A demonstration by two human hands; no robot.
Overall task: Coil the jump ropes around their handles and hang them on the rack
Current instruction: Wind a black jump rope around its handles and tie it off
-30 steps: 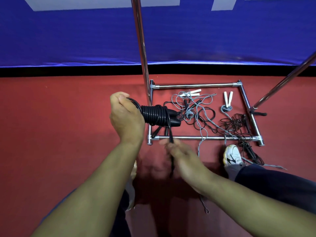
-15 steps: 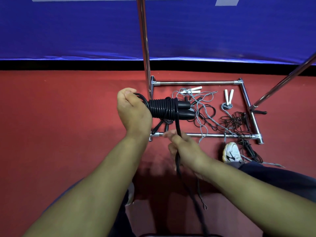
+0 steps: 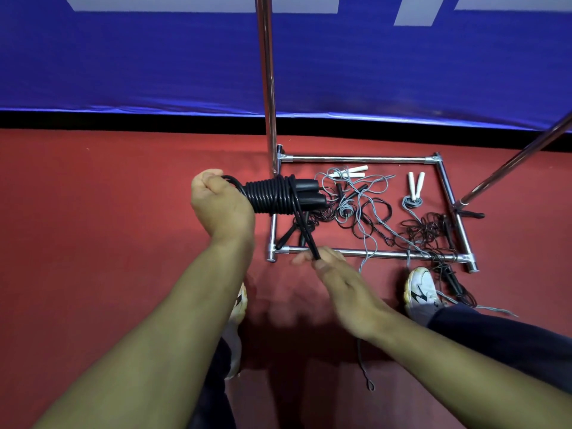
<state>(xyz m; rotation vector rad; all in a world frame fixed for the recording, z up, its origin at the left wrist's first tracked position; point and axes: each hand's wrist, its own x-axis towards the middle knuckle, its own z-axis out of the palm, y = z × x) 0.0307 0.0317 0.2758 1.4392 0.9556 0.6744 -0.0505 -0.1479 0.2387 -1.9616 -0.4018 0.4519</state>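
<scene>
Your left hand [image 3: 221, 205] is clenched around the handles of the black jump rope [image 3: 275, 195], coiled thick beside your fist. Your right hand [image 3: 337, 280] pinches the rope's loose end between thumb and fingertips, above the rack [image 3: 356, 159] base.
</scene>
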